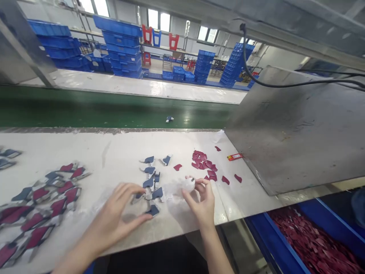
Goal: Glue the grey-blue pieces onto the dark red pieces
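My left hand (pixel 118 213) reaches over a cluster of small blue-and-grey moulded parts (pixel 148 183), thumb and fingers apart. Its thumb tip is at the nearest part (pixel 153 210); whether it touches is unclear. Between the thumb and fingers of my right hand (pixel 202 198) is a small rounded white object (pixel 188 184) with a dark spot on top; its kind I cannot make out. Thin clear plastic film (pixel 172 190) lies just left of that hand. Beyond it are loose dark-red flat pieces (pixel 201 160), several of them heaped together.
Many parts with red or blue faces (pixel 40 205) cover the worktop's left side. A green conveyor belt (pixel 114 110) runs behind, carrying one part (pixel 169 119). At right are a metal panel (pixel 299 129), a red-and-yellow packet (pixel 235 156) and a blue bin (pixel 285 243) of red pieces.
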Demonstrator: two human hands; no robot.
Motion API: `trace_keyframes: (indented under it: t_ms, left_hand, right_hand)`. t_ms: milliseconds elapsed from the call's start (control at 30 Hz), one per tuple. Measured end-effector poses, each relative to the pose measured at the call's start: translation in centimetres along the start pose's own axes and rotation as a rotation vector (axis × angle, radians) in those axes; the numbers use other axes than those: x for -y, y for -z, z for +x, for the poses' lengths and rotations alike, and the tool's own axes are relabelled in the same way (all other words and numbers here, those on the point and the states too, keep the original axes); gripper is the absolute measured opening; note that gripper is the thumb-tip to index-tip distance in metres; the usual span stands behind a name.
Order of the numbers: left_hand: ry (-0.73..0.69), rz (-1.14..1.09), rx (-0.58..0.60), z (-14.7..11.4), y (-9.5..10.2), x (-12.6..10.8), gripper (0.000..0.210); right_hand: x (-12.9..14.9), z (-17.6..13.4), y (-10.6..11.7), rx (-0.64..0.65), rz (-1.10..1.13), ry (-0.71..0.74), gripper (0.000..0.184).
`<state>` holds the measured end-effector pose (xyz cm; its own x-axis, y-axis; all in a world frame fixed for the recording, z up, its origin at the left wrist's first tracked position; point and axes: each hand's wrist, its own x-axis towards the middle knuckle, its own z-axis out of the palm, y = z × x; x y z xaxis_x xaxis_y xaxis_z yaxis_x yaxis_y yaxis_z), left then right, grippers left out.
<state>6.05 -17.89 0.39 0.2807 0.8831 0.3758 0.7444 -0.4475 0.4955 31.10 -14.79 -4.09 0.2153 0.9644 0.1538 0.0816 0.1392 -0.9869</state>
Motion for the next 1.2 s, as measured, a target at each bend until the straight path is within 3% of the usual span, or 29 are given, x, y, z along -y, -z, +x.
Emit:
trace_keyframes:
  t_ms: [133,267,300,400,467,600,733,867,967,1067,1200]
  left_hand:
    - [0.028,0.073,-0.032,9.6,3.1,3.9,0.034]
    - [0.196,0.221,0.017,20.7,2.4,9.1,0.034]
    - [0.248,0.255,0.039,23.0,1.8,10.2,0.036]
    - [0.295,0.286,0.054,27.9,-0.7,12.7,0.046]
    - [0.325,0.288,0.050,29.8,-2.7,13.5,0.045]
    - [0.404,0.282,0.042,31.9,-6.0,14.2,0.033]
    - [0.409,0.250,0.031,32.6,-6.6,14.3,0.028]
    - [0.283,0.182,0.076,30.4,-5.1,12.6,0.031]
    - [0.161,0.117,0.137,25.9,-3.4,9.7,0.030]
    - [0.087,0.069,0.171,19.8,-1.9,6.5,0.030]
    - [0.051,0.011,0.128,12.0,-0.6,3.7,0.030]
  right_hand:
    - [0.2,1.5,-1.1,0.231,-0.075,-0.023,0.042]
    - [0.3,3.6,1.7,0.501,-0.279,0.080,0.057]
    - [0.3,4.3,2.7,0.518,-0.340,0.106,0.052]
    - [-0.2,7.0,4.9,0.270,-0.556,0.146,0.031]
    - [-0.7,8.4,5.1,0.103,-0.705,0.162,0.028]
    - [-2.2,9.9,3.7,0.050,-0.831,0.196,0.026]
    - [-3.3,10.2,2.9,0.066,-0.760,0.189,0.011]
    - [-3.2,10.2,2.9,0.063,-0.685,0.213,0.007]
    - [-2.5,9.6,3.1,0.058,-0.635,0.204,0.005]
    - [-1.8,8.5,3.2,0.038,-0.464,0.123,0.017]
    - [-1.1,5.6,3.5,0.053,-0.210,-0.018,0.026]
